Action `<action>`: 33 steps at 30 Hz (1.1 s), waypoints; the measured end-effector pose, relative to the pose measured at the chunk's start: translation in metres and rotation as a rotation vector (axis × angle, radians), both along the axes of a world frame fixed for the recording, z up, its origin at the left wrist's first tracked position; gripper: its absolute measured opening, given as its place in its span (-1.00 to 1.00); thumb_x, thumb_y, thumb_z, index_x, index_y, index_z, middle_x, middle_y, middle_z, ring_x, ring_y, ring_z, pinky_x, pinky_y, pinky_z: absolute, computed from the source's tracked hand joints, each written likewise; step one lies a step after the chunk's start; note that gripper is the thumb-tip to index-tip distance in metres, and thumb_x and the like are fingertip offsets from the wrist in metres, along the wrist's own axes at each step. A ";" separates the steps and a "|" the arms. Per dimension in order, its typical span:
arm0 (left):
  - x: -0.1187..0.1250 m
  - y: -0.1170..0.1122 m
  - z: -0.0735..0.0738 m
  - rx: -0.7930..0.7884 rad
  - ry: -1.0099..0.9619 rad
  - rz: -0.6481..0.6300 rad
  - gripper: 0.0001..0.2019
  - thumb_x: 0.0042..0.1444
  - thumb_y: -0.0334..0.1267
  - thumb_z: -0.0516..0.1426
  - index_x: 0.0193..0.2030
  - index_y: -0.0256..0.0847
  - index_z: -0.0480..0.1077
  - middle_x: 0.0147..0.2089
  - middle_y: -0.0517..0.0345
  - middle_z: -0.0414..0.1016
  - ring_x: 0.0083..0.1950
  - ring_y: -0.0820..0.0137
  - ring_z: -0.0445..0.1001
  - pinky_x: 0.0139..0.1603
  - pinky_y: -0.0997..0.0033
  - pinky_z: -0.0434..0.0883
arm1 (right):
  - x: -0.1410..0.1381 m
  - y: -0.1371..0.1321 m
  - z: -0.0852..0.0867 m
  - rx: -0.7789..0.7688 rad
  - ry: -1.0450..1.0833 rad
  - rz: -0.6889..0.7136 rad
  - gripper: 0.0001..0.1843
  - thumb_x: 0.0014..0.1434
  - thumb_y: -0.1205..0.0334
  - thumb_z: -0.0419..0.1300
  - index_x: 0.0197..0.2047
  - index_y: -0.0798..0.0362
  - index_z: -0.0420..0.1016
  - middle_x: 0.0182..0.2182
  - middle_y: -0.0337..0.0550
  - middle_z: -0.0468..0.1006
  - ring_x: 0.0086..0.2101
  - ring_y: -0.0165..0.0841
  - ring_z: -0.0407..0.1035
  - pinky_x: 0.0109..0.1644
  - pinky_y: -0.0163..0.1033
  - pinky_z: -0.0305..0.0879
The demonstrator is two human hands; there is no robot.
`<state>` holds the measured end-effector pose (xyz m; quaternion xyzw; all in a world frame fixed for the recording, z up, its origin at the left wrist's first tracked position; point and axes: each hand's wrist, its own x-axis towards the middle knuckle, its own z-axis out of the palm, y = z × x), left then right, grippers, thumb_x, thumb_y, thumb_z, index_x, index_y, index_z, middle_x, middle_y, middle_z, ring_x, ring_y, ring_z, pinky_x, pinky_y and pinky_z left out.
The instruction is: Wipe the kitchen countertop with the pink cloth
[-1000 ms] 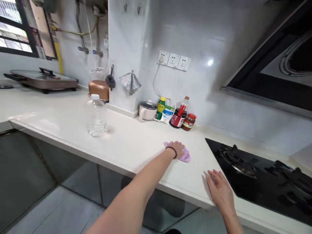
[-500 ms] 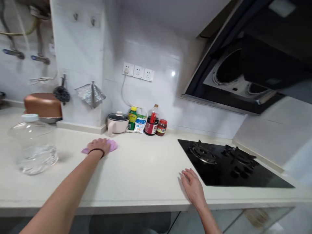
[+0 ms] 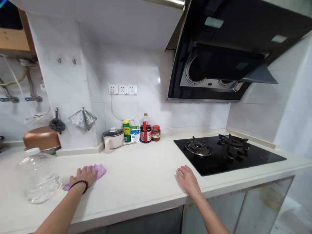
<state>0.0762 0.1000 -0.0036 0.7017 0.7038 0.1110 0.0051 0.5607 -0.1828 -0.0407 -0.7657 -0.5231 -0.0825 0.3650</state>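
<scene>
My left hand (image 3: pixel 83 177) presses a purple cleaning cloth (image 3: pixel 99 170) down on the white countertop (image 3: pixel 136 174), fingers spread over it. The cloth shows on both sides of the hand. Just left of that hand stands a large clear plastic bottle (image 3: pixel 41 182) with a white cap, partly filled with clear liquid. My right hand (image 3: pixel 188 179) rests on the counter near its front edge, fingers loosely bent, holding nothing. It lies just left of the black gas hob (image 3: pixel 219 162), apart from it.
Along the wall stand a pink lidded pot (image 3: pixel 114 141), a green bottle (image 3: pixel 126 131), a white packet (image 3: pixel 135 136), a dark jar (image 3: pixel 146 135) and a red-lidded jar (image 3: pixel 156 134). A copper-coloured pan (image 3: pixel 41 138) sits behind the clear bottle. A black range hood (image 3: pixel 209 87) overhangs the hob.
My left hand has drawn the cloth back toward me and left, closer to the clear bottle. My right hand stays on the counter beside the hob. The camera view has tilted up and turned.
</scene>
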 end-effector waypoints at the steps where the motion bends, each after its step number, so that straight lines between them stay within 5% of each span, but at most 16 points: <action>1: -0.001 -0.004 -0.001 0.006 0.003 -0.005 -0.43 0.33 -0.04 -0.16 0.34 -0.15 0.36 0.48 -0.12 0.25 0.48 -0.08 0.14 0.33 -0.32 0.14 | -0.001 0.000 0.001 0.003 -0.007 -0.003 -0.61 0.30 0.15 0.10 0.01 0.11 0.66 0.14 0.06 0.56 0.31 -0.07 0.25 0.42 0.01 0.18; 8: -0.002 -0.039 -0.005 0.029 0.019 -0.069 -0.43 0.31 -0.08 -0.14 0.35 -0.17 0.36 0.48 -0.19 0.25 0.46 -0.07 0.19 0.32 -0.41 0.17 | -0.008 -0.001 0.004 0.000 -0.013 0.008 -0.60 0.30 0.18 0.09 0.03 0.15 0.66 0.15 0.08 0.56 0.30 -0.08 0.25 0.44 -0.01 0.13; 12: 0.024 -0.063 -0.002 -0.010 0.042 -0.135 -0.42 0.34 -0.09 -0.17 0.39 -0.18 0.31 0.51 -0.20 0.21 0.47 -0.05 0.19 0.35 -0.43 0.13 | -0.010 -0.001 0.004 0.008 -0.005 0.016 -0.60 0.29 0.19 0.10 0.04 0.16 0.65 0.15 0.09 0.56 0.30 -0.07 0.25 0.44 -0.03 0.13; 21: 0.199 -0.161 0.003 -0.116 0.096 -0.566 -0.31 0.34 0.02 -0.15 0.55 -0.15 0.05 0.63 -0.10 -0.07 0.62 0.03 -0.13 0.53 -0.26 -0.11 | -0.005 0.001 0.004 -0.023 -0.016 0.035 -0.64 0.29 0.21 0.09 -0.02 0.13 0.64 0.08 0.02 0.60 0.27 -0.08 0.27 0.44 -0.07 0.07; 24: 0.238 -0.187 0.002 -0.153 0.063 -0.734 -0.27 0.33 0.06 -0.17 0.58 -0.16 -0.04 0.64 -0.07 -0.13 0.63 0.04 -0.21 0.55 -0.26 -0.19 | -0.004 0.002 0.003 -0.023 -0.016 0.041 -0.66 0.28 0.21 0.09 -0.05 0.11 0.64 0.04 -0.02 0.62 0.28 -0.08 0.24 0.45 -0.08 0.05; 28: 0.242 -0.191 0.004 -0.185 0.029 -0.850 -0.25 0.33 0.11 -0.17 0.59 -0.12 -0.04 0.64 -0.07 -0.15 0.64 0.02 -0.24 0.53 -0.35 -0.25 | -0.002 0.001 0.002 0.000 -0.017 0.055 -0.66 0.27 0.20 0.07 -0.07 0.09 0.64 0.02 -0.03 0.62 0.29 -0.07 0.23 0.44 -0.06 0.08; 33: 0.190 -0.153 0.008 -0.149 0.030 -0.707 -0.30 0.35 0.06 -0.18 0.58 -0.10 0.01 0.63 -0.08 -0.10 0.63 0.01 -0.18 0.50 -0.42 -0.20 | -0.001 0.000 0.003 0.015 -0.003 0.047 -0.67 0.27 0.17 0.07 -0.10 0.06 0.64 0.01 -0.06 0.63 0.29 -0.07 0.24 0.43 -0.06 0.10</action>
